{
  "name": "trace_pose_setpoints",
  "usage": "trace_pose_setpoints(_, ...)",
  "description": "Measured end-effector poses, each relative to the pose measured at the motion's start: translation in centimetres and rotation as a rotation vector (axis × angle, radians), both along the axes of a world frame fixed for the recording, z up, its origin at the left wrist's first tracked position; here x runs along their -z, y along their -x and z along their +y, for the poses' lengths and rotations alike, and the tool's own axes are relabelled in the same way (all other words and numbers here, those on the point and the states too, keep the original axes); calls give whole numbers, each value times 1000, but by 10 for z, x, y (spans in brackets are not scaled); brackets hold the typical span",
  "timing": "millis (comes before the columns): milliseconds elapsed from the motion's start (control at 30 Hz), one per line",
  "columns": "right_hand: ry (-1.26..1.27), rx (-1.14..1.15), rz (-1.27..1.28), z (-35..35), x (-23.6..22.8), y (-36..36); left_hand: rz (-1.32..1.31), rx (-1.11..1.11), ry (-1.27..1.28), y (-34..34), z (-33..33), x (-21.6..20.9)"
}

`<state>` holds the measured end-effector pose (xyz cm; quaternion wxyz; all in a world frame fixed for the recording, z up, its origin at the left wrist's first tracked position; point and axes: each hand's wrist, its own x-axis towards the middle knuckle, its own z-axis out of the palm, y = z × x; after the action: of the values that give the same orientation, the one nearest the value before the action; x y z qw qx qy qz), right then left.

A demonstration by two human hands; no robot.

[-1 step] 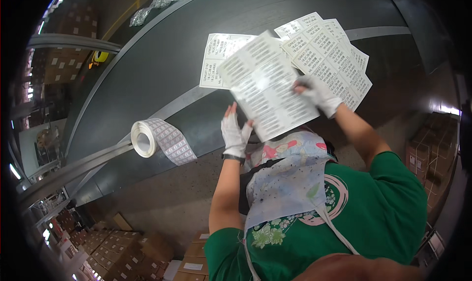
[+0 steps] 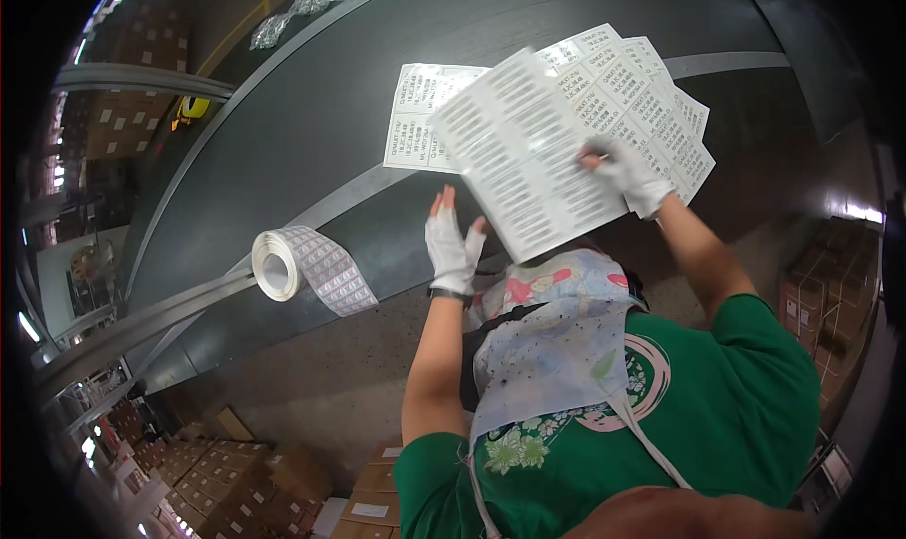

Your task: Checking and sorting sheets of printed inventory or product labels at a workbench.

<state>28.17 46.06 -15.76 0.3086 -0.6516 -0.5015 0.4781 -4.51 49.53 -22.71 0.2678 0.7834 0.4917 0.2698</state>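
A white sheet of barcode labels (image 2: 528,166) lies tilted before me, over other label sheets. My right hand (image 2: 627,173), in a white fingerless glove, is on its right part with fingers curled. Blur hides what, if anything, the fingers pinch. My left hand (image 2: 453,246), gloved the same way, is open beside the sheet's lower left edge, thumb apart from the fingers. Overlapping printed label sheets (image 2: 681,143) fan out at the right. Another label sheet (image 2: 408,114) shows at the left, partly covered by the barcode sheet.
A label roll (image 2: 274,267) with a loose strip rests near the left edge of the dark work surface (image 2: 274,152). Metal rails (image 2: 151,327) run at the left. Crumpled clear plastic (image 2: 307,1) lies beyond the far edge. Stacked cartons (image 2: 212,482) stand below left.
The barcode sheet has shifted right and slightly away from me, along with my right hand. My left thumb, earlier at the sheet's edge, is a little apart from it.
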Motion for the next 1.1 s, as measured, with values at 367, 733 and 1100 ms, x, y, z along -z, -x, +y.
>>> trace_pose_setpoints(367, -233, 288, -1011, 7, -27, -116, 540, 10, -81, -57, 13, -17)
trace_pose_setpoints(733, -333, -151, -608, 32, 29, 92, 477, -43, 62, 10, -40, -31)
trace_pose_setpoints(1100, -514, -354, -264, 80, 38, 263, 432, -18, 129, 51, -36, -22)
